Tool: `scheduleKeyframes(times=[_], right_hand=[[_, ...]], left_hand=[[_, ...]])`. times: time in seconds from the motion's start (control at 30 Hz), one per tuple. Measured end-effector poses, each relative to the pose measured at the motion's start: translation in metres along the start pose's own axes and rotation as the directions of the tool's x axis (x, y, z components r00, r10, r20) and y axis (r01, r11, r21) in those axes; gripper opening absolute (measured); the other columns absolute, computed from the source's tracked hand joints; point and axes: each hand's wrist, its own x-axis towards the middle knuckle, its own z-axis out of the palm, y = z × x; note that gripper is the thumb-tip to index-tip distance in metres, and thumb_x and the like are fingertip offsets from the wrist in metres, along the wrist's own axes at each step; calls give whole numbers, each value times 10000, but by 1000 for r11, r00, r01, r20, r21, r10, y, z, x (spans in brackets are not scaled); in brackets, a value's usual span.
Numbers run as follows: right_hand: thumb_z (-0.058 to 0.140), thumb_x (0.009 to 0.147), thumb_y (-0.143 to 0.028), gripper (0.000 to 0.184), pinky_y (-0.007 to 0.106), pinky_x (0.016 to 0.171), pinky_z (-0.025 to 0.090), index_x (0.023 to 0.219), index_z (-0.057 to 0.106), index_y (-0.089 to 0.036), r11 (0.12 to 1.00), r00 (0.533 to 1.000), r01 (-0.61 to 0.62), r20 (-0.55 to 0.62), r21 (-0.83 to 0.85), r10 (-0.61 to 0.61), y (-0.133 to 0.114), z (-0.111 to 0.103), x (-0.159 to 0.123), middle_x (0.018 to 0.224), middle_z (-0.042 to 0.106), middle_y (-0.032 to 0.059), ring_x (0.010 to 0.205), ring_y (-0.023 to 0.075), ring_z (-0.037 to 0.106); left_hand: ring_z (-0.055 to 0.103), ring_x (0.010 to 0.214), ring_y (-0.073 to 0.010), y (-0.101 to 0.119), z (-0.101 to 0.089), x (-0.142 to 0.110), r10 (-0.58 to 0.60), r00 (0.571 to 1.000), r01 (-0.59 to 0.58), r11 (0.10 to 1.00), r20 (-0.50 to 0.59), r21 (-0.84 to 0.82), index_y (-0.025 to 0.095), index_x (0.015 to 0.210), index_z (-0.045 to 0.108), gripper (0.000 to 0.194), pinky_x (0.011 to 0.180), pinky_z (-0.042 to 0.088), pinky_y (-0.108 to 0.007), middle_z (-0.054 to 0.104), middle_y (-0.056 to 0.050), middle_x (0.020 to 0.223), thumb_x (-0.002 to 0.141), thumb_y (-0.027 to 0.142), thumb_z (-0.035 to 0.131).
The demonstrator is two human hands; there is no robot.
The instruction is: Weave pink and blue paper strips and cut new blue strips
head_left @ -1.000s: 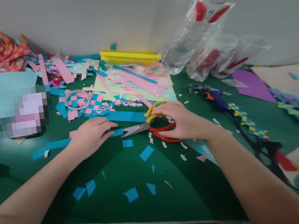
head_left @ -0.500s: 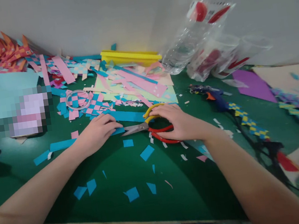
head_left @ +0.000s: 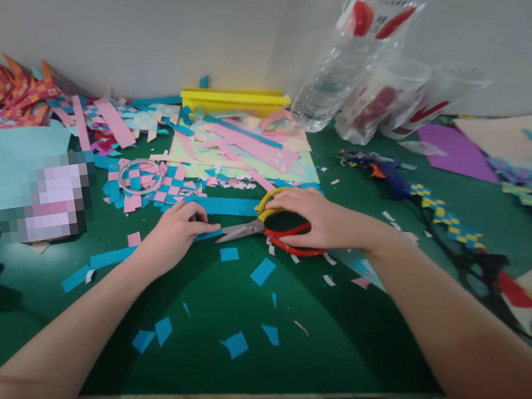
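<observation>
My left hand (head_left: 176,234) is closed on a narrow blue paper strip (head_left: 209,234), whose end meets the scissor blades. In my right hand (head_left: 323,218) is a pair of scissors (head_left: 253,227) with one yellow and one red handle; the fingers are in the handle loops. The blades are parted slightly and point left at the strip. A wider blue paper strip (head_left: 230,206) lies just beyond both hands. Another blue strip (head_left: 113,257) lies by my left forearm. Several small blue paper scraps (head_left: 263,271) are scattered on the green table in front.
Woven pink and blue paper (head_left: 172,185) lies under a clear ring of tape (head_left: 140,176). Behind are paper piles and a yellow folded piece (head_left: 235,100). A plastic bottle (head_left: 324,85) and cups (head_left: 434,96) stand back right. A blurred phone-like object (head_left: 51,203) is at left.
The left fingers have shifted slightly, with the thumb now stretched along the blue strip. The scissors stay almost in place; the whole view has moved a little.
</observation>
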Motion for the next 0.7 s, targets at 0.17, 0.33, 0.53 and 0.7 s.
scheduleKeyframes(times=[0.17, 0.33, 0.53, 0.7], right_hand=[[607, 790, -405, 441, 531, 1041, 338, 1211, 533, -292, 999, 999, 35, -8, 10, -35, 6, -4, -3, 1311, 558, 64, 1270, 307, 460], [603, 788, -443, 460, 545, 1023, 353, 1210, 530, -276, 1000, 1000, -11, -9, -17, 11, 1, 0, -2, 1299, 558, 83, 1239, 323, 480], [575, 810, -474, 466, 550, 1005, 362, 1218, 521, -254, 997, 1000, -15, 9, -71, 16, -8, 2, 1, 1319, 548, 100, 1275, 338, 440], [510, 860, -519, 462, 555, 1022, 343, 1250, 516, -271, 994, 999, -20, 30, -106, 23, -3, -1, 0, 1333, 549, 87, 1276, 320, 454]], left_hand=[[487, 943, -203, -1, 3, -1, -19, 1000, 19, 1000, -1, 10, 246, 1086, 705, 418, 818, 431, -373, 541, -82, 1032, 943, 80, 349], [483, 971, -205, -1, 2, -1, -21, 1000, 21, 1000, 8, -7, 254, 1099, 696, 424, 834, 428, -376, 541, -78, 1042, 928, 66, 357], [481, 968, -203, -1, 0, 0, -12, 1000, 12, 999, 23, -30, 247, 1101, 699, 472, 840, 418, -371, 539, -81, 1035, 900, 23, 335], [471, 954, -202, -2, 1, 0, -16, 1000, 17, 1000, 21, -22, 256, 1078, 713, 435, 823, 401, -360, 538, -77, 1015, 940, 84, 338]])
